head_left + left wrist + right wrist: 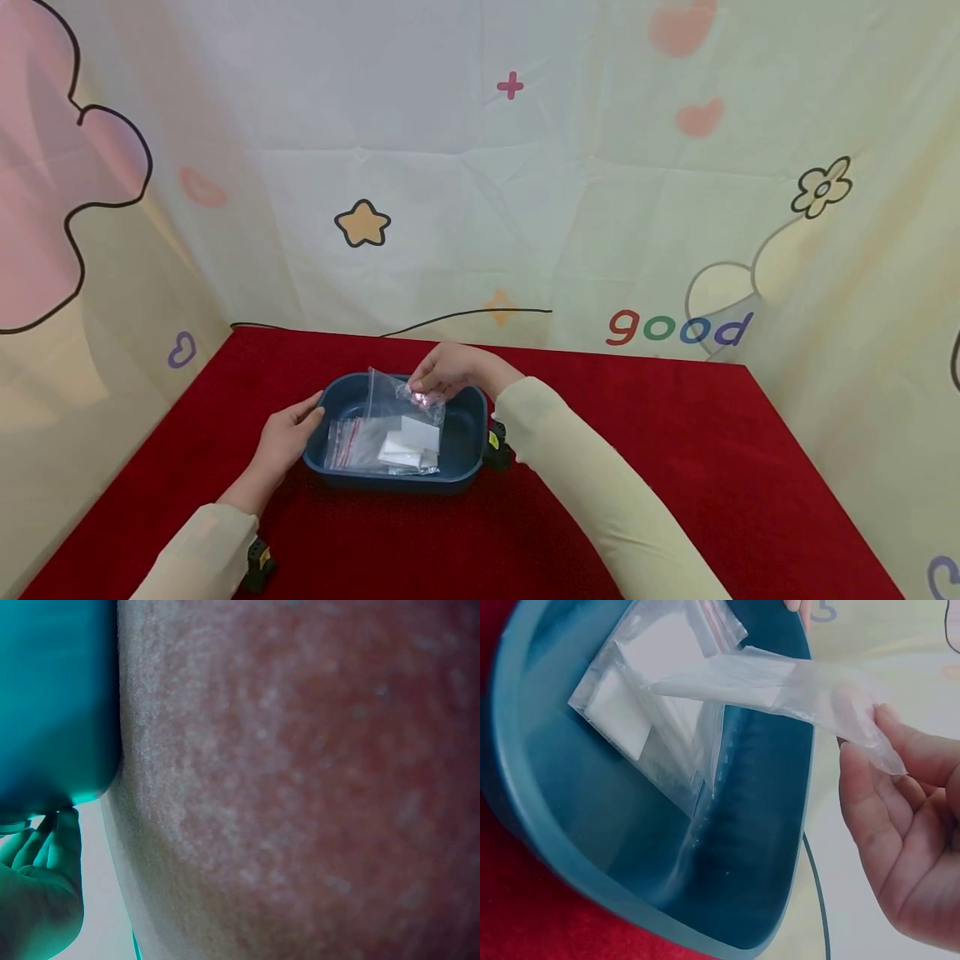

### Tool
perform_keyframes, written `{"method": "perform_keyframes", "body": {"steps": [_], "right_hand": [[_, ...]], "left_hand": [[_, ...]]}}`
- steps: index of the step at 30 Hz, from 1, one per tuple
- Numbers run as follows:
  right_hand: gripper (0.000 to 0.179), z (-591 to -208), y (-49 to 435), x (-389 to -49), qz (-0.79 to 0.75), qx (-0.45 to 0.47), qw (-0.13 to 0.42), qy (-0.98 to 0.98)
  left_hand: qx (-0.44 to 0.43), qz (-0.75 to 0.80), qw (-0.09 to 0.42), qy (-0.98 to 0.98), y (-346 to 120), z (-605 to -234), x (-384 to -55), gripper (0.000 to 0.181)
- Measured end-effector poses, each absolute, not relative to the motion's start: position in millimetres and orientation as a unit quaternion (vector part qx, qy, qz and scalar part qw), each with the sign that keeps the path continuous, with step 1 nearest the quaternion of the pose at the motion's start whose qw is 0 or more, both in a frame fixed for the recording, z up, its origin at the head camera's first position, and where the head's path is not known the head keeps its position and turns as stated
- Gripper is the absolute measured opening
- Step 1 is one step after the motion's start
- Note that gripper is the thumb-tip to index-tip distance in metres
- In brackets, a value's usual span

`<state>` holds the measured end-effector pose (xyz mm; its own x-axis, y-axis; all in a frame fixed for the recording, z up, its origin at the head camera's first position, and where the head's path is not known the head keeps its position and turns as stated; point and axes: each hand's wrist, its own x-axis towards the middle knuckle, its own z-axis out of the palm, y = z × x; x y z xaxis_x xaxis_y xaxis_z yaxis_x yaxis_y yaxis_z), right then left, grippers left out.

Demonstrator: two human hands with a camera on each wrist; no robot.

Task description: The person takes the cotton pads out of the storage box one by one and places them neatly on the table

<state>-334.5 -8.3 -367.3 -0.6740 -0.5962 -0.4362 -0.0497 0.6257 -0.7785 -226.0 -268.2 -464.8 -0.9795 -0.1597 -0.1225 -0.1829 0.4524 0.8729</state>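
A blue plastic basin (467,437) rests on the red cloth. My left hand (285,437) grips its left end, thumb at the rim and fingers against the outer wall. In the left wrist view that hand (45,881) touches the basin's side (56,697). Over the far side of the basin, my right hand (456,371) pinches one end of a clear plastic bag (802,686) between thumb and fingers. The bag's other end overlaps more clear zip bags (366,442) lying inside, which have red-striped seals and white pieces in them.
Red cloth (660,450) covers the table on all sides of the basin. Behind it hangs a pale printed curtain (465,233) right at the table's back edge. Dark wrist devices show by each sleeve, one (498,446) beside the basin's right end.
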Motion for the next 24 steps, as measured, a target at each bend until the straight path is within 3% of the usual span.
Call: {"method": "perform_keyframes", "body": {"steps": [24], "right_hand": [[0.023, -377, 5, -297, -0.449, -0.179, 0.3, 0.822]], "left_hand": [[-0.106, 0.51, 0.009, 0.854, -267, -465, -225, 0.053]]}}
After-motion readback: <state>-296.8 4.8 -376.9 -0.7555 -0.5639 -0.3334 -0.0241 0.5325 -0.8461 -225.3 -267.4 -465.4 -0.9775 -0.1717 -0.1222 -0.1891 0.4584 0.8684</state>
